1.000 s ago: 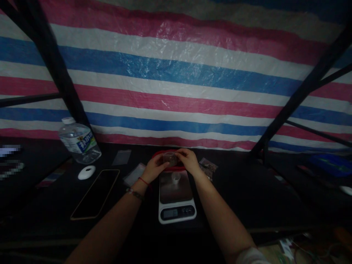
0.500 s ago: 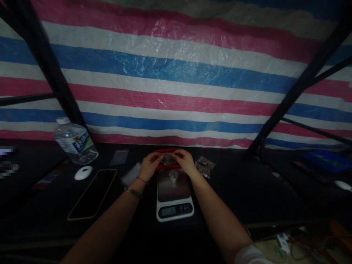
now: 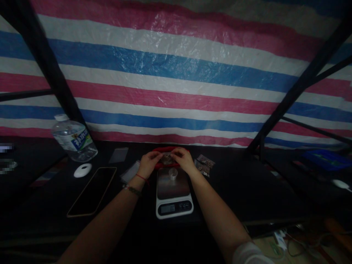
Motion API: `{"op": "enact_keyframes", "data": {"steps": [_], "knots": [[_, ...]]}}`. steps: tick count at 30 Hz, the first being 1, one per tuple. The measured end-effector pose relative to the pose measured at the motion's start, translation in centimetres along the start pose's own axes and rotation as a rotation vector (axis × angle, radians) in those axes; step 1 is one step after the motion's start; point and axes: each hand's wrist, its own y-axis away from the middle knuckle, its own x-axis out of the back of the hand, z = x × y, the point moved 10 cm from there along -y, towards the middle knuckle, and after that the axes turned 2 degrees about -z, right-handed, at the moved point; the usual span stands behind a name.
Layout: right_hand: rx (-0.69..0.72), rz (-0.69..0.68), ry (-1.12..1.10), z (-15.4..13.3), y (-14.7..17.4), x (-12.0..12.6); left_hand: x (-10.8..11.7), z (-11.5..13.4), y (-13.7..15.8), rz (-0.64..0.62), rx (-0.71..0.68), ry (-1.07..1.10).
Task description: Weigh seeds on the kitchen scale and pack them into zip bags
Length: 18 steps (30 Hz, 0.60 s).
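Note:
My left hand (image 3: 149,162) and my right hand (image 3: 183,158) pinch the two upper corners of a small clear plastic bag (image 3: 167,158) with brownish contents. The bag is over a red tray (image 3: 157,149), which the hands and bag partly cover. Just in front stands a white kitchen scale (image 3: 174,211) with a dark plate. On that plate sits a small clear plastic cup (image 3: 173,173). Clear bags with small dark pieces (image 3: 204,165) lie right of my right hand. A flat clear bag (image 3: 130,172) is beside my left wrist.
Left on the black table are a phone (image 3: 92,191), a white computer mouse (image 3: 83,170), a large water bottle (image 3: 74,138) and another flat clear bag (image 3: 118,155). A striped sheet (image 3: 176,84) hangs behind. Dark metal posts (image 3: 286,99) slant up at both sides.
The bag's mouth looked rounder and wider half a second ago; now its top is drawn flatter between my fingers. My hands have stayed in nearly the same place.

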Motion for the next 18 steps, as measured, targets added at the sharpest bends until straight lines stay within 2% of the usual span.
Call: {"op": "enact_keyframes", "data": {"steps": [6, 11, 18], "knots": [[0.039, -0.004, 0.026, -0.4, 0.1, -0.2, -0.9, 1.3, 0.3, -0.076, -0.078, -0.043], [0.094, -0.035, 0.004, -1.2, 0.2, -0.7, -0.7, 2.0, 0.4, -0.043, -0.102, -0.094], [0.141, -0.053, 0.064, -2.3, 0.3, -0.9, -1.5, 2.3, 0.9, -0.095, -0.138, -0.090]]}}
